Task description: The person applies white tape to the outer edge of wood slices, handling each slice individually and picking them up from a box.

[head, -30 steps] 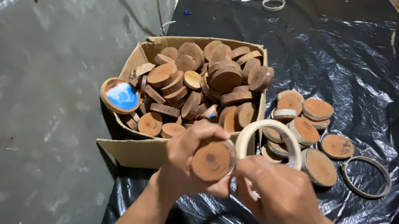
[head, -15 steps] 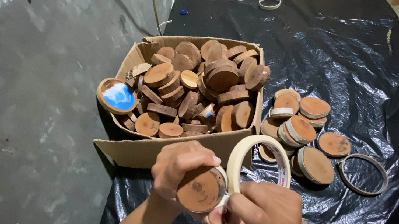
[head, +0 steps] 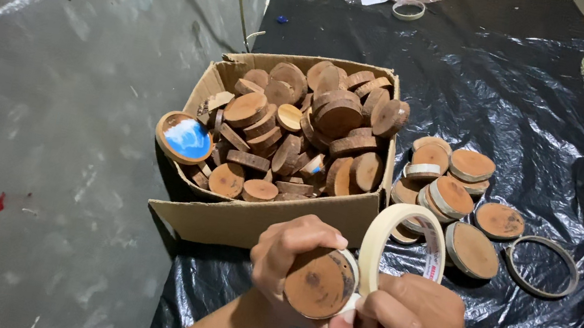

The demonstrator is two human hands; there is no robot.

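My left hand (head: 291, 260) grips a round brown wooden disc (head: 319, 282) with its flat face toward me. Pale masking tape wraps part of the disc's rim. My right hand (head: 411, 325) holds a roll of masking tape (head: 395, 238) upright right beside the disc, its thumb pressing the tape end at the disc's edge. Both hands hover low in the view, just in front of a cardboard box (head: 258, 222) filled with several similar wooden discs.
A pile of taped wooden discs (head: 447, 191) lies right of the box on black plastic sheeting (head: 557, 115). A thin ring (head: 542, 268) lies beside them. A disc with a blue face (head: 186, 137) rests on the box's left flap. Grey floor (head: 38, 103) lies left.
Both hands with the disc and tape roll have dropped lower in the view, toward me. The disc has turned slightly in my left hand; the roll stays against its rim.
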